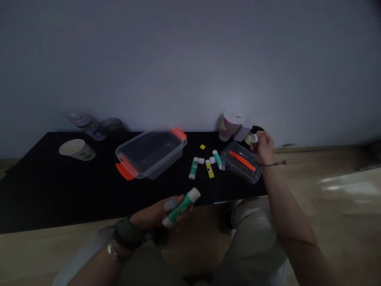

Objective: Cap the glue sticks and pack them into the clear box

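My left hand (171, 212) is closed around a green glue stick (182, 208) with a white upper end, tilted up to the right in front of the table edge. A pale patch shows near the thumb; I cannot tell what it is. At the far right of the table, my right hand (264, 147) pinches a small white piece (254, 138) that looks like a cap. On the table between the hands lie a green glue stick (193, 168), a yellow glue stick (210, 169), another green one (217, 158), white caps (212, 160) and a yellow cap (203, 147).
A clear plastic box (165, 163) with orange clips stands left of centre. By my right wrist sits a clear lid (235, 169) with an orange handle. A paper cup (85, 153), a bottle (87, 124), a dark round container (113, 127) and a patterned cup (228, 129) stand around the black table (74, 194).
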A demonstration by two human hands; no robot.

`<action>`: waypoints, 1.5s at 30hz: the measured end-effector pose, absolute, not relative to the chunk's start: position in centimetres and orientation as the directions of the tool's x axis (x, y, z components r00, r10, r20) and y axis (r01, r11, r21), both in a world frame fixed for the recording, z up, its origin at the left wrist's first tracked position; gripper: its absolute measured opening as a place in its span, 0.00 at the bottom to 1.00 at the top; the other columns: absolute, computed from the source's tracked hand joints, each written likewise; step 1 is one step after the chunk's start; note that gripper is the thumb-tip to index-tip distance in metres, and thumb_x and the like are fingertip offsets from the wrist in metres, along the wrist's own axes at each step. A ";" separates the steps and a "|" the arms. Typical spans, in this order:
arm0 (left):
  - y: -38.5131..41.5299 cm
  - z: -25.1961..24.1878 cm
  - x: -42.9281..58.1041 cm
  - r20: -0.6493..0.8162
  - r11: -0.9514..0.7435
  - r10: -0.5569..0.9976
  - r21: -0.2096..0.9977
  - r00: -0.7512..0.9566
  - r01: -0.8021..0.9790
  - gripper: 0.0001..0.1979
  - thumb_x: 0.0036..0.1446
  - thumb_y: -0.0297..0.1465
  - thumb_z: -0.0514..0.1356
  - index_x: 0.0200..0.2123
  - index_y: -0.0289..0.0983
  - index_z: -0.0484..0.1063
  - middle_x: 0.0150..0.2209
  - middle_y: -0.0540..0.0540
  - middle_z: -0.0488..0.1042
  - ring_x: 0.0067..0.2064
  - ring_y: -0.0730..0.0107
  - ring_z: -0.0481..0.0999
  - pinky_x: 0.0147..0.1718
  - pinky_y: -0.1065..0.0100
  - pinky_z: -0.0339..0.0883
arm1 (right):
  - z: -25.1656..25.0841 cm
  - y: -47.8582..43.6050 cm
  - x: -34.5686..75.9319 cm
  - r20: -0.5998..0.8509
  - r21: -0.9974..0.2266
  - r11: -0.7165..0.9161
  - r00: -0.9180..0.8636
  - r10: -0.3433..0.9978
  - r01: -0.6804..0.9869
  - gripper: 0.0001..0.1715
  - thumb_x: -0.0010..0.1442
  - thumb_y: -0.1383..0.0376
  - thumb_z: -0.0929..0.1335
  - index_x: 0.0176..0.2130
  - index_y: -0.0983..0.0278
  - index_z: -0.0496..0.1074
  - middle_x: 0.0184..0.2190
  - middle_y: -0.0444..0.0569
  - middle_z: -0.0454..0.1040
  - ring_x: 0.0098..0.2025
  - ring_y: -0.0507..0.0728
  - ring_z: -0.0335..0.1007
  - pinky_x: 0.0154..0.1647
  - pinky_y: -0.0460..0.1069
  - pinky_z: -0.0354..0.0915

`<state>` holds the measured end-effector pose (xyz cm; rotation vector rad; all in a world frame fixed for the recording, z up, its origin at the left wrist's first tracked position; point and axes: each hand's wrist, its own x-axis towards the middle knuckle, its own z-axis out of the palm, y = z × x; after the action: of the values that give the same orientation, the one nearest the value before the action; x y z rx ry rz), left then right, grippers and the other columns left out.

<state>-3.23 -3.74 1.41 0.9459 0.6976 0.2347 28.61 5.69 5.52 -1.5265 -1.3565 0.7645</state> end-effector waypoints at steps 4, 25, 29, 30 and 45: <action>-0.5 -1.3 -3.0 -0.360 0.157 0.842 0.876 0.401 0.456 0.20 0.66 0.49 0.49 0.39 0.37 0.66 0.32 0.47 0.70 0.33 0.67 0.72 0.37 0.64 0.67 | 3.0 8.5 28.4 0.212 -0.605 0.144 -0.016 0.977 0.783 0.17 0.68 0.55 0.62 0.47 0.64 0.71 0.34 0.49 0.73 0.35 0.56 0.69 0.40 0.50 0.65; 6.2 -6.2 0.4 -0.060 -0.153 0.985 0.112 0.161 0.982 0.17 0.68 0.33 0.50 0.54 0.31 0.69 0.54 0.32 0.70 0.54 0.49 0.71 0.44 0.58 0.69 | -1.6 9.6 21.6 0.050 -0.113 0.225 -0.221 0.974 0.968 0.24 0.74 0.57 0.55 0.58 0.67 0.67 0.52 0.59 0.74 0.54 0.62 0.66 0.54 0.52 0.59; 6.7 -5.4 0.8 -0.019 -0.152 0.988 0.105 0.155 0.983 0.22 0.68 0.35 0.50 0.60 0.31 0.64 0.55 0.30 0.69 0.57 0.46 0.69 0.47 0.57 0.67 | 0.1 6.7 22.9 0.026 -0.128 0.262 -0.261 0.965 0.957 0.21 0.73 0.59 0.57 0.53 0.66 0.71 0.49 0.57 0.75 0.52 0.61 0.68 0.53 0.51 0.59; 6.6 -5.0 0.9 -0.001 -0.157 0.987 0.107 0.158 0.982 0.23 0.68 0.36 0.50 0.61 0.31 0.64 0.55 0.30 0.69 0.57 0.46 0.69 0.48 0.56 0.67 | 0.4 5.9 23.3 -0.009 -0.130 0.285 -0.288 0.958 0.950 0.19 0.73 0.59 0.58 0.52 0.66 0.72 0.48 0.56 0.76 0.52 0.60 0.69 0.52 0.50 0.60; -4.4 -3.4 0.5 -0.305 -0.332 0.795 0.503 0.524 0.798 0.09 0.63 0.36 0.55 0.35 0.41 0.74 0.33 0.42 0.77 0.38 0.56 0.79 0.38 0.61 0.68 | -2.5 -4.0 21.2 -0.623 -0.096 0.405 -0.372 0.689 0.909 0.21 0.69 0.57 0.64 0.50 0.66 0.78 0.49 0.63 0.79 0.52 0.67 0.77 0.43 0.52 0.70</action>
<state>0.50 -4.41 -3.42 2.1564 1.2891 -0.0050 21.17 -4.05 -2.50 -1.8883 -3.0168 0.8244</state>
